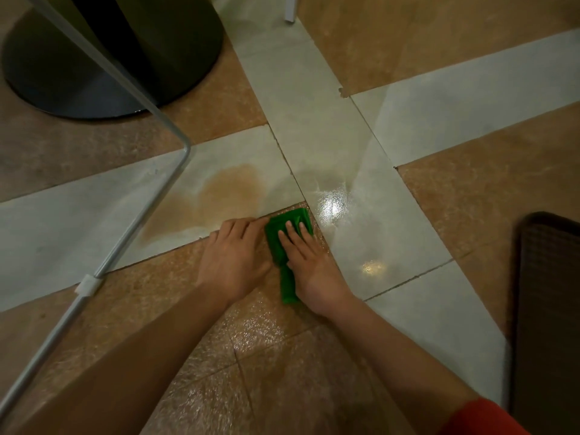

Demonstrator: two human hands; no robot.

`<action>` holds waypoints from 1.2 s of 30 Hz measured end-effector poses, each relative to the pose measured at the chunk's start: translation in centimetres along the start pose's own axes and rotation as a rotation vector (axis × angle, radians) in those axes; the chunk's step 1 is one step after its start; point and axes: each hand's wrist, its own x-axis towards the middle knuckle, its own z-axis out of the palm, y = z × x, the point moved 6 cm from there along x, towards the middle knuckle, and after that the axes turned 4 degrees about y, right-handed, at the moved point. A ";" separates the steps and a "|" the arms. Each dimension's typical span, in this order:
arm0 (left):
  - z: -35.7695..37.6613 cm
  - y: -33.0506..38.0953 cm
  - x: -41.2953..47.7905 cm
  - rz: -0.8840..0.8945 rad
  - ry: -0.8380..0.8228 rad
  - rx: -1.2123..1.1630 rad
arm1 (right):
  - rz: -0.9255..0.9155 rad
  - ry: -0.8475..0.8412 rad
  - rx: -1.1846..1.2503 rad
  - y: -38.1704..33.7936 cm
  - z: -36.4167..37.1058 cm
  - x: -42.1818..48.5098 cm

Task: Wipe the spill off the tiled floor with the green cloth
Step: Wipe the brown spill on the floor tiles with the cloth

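No readable text, labels, brands or numbers on anything in view.

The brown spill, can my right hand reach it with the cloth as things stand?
Probably yes: the spill lies just beyond the green cloth under the right hand; only the left hand partly blocks the sweep.

Black base, metal tube — perhaps mat

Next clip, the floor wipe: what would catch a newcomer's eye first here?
The bright green cloth stands out at centre on a brown tile, the right hand pressed flat on it, the left hand beside it. Just beyond the left hand, a brownish spill spreads over a pale tile; a dark round base sits top left.
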 end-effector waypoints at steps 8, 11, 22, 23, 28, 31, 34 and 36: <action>-0.6 0.3 -0.2 -0.006 -0.022 0.016 | 0.249 -0.032 -0.076 -1.3 0.3 1.3; -0.5 0.8 -0.2 -0.021 -0.004 -0.022 | 0.016 -0.044 -0.002 -2.9 1.4 -1.3; -0.7 0.4 -2.1 -0.015 -0.049 0.019 | 0.111 -0.084 0.007 -1.7 0.6 0.7; -0.7 0.3 -2.0 -0.020 -0.047 0.015 | 0.067 -0.065 0.017 -2.1 0.7 -0.2; -1.1 0.5 -2.2 -0.023 -0.030 0.005 | -0.060 -0.065 0.008 -2.2 0.6 -1.8; -1.1 0.6 -2.7 0.014 -0.042 0.040 | 0.067 -0.083 -0.003 -1.2 0.3 0.0; -1.4 0.2 -2.9 0.010 -0.047 0.022 | 0.160 -0.064 -0.009 -1.2 0.2 0.5; -1.7 0.0 -2.9 0.004 -0.021 -0.004 | 0.124 -0.055 -0.040 -1.8 0.4 -0.3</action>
